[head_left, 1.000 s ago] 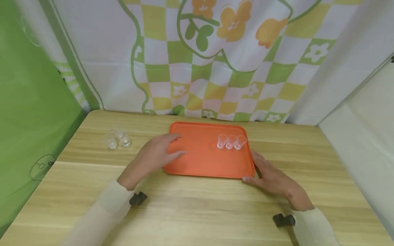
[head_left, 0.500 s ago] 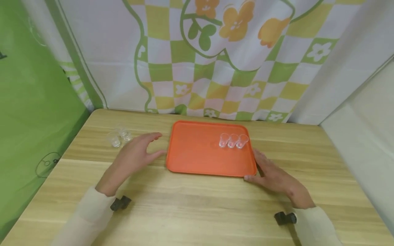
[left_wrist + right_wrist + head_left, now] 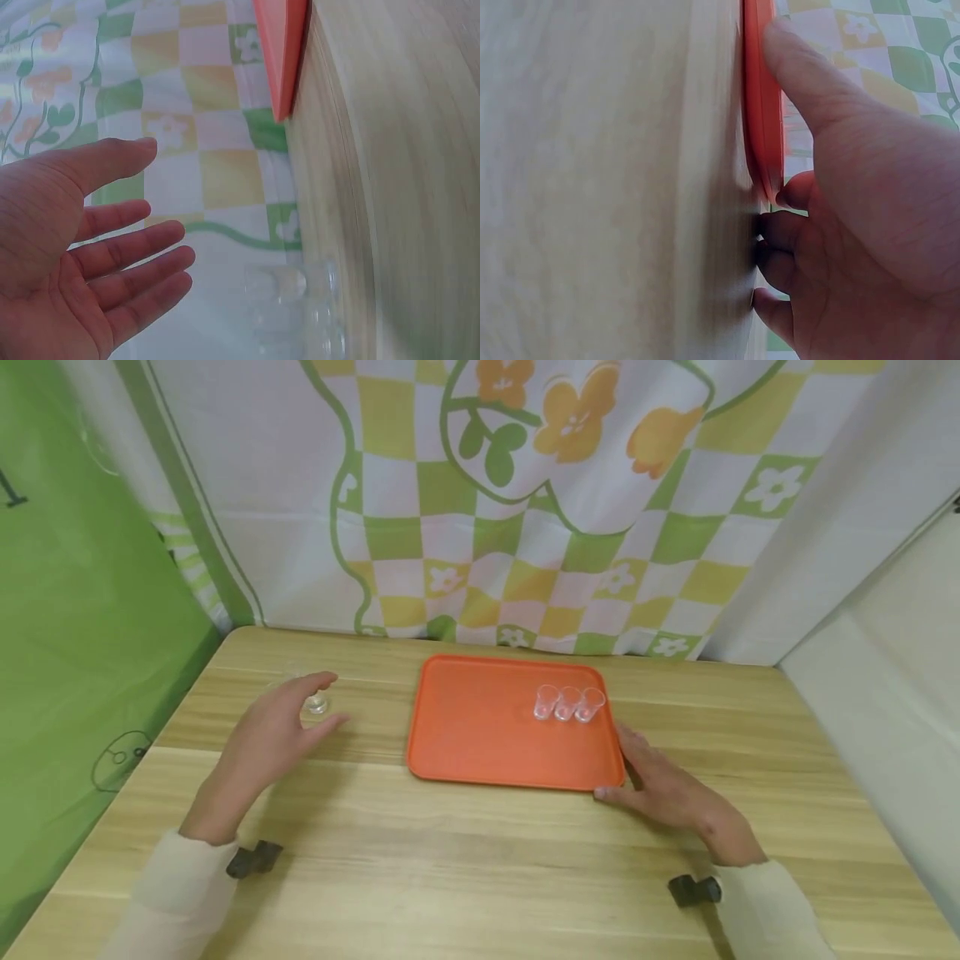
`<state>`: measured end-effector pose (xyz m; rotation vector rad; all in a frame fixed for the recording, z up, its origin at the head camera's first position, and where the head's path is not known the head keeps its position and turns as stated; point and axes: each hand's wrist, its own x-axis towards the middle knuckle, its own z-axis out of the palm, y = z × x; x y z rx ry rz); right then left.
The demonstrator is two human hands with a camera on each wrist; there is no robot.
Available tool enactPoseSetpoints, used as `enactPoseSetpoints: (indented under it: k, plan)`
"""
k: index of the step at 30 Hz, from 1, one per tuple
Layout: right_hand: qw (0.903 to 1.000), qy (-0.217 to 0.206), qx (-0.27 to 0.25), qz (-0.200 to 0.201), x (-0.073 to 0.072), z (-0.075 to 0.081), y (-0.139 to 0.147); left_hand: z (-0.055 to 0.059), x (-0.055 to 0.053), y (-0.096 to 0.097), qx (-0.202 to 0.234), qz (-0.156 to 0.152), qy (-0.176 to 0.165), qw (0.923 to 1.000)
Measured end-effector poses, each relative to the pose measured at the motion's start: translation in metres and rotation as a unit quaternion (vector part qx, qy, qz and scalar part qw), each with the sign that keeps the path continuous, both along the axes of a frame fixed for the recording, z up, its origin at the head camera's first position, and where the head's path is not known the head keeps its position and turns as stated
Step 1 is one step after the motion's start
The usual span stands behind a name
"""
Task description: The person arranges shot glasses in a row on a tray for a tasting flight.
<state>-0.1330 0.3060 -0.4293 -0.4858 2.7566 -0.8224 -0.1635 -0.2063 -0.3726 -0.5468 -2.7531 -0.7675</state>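
Note:
My left hand (image 3: 262, 731) hovers over the left part of the table, thumb and fingers spread with nothing between them. Beneath and beyond it stand several small clear glasses (image 3: 318, 702), partly hidden by the hand; the left wrist view shows these glasses (image 3: 277, 285) grouped on the tabletop, away from the fingertips. At the near right corner of an orange tray (image 3: 480, 727), my right hand (image 3: 667, 789) rests with its thumb at the front edge and its fingers along the right side. Three clear glasses (image 3: 567, 703) stand in a row on the tray's right part.
The wooden table (image 3: 465, 860) runs back to a wall hung with a checked, flowered curtain (image 3: 525, 527). A green sheet (image 3: 75, 610) hangs on the left, and a pale wall (image 3: 885, 652) borders the right.
My left hand has moved left, from over the tray's left edge to the group of glasses at the left. My right hand has stayed at the tray corner.

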Motion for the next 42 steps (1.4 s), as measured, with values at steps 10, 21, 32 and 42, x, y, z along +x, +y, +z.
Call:
enactPoseSetpoints:
  k: [10, 21, 32, 42]
  plan:
    - [0.9999, -0.011, 0.009, -0.009, 0.001, 0.0, 0.0, -0.004, 0.001, -0.028, -0.003, 0.044, 0.0, 0.999]
    - [1.0, -0.007, 0.003, -0.004, 0.001, -0.003, 0.0, -0.01, -0.006, -0.05, -0.007, 0.083, -0.027, 0.9962]
    - [0.9999, -0.009, 0.008, -0.006, 0.001, -0.001, 0.001, -0.024, -0.016, -0.068, 0.004, 0.096, -0.056, 0.9938]
    - [0.9996, -0.017, 0.019, -0.014, 0.001, 0.0, 0.002, -0.031, -0.021, -0.071, 0.002, 0.092, -0.08, 0.9925]
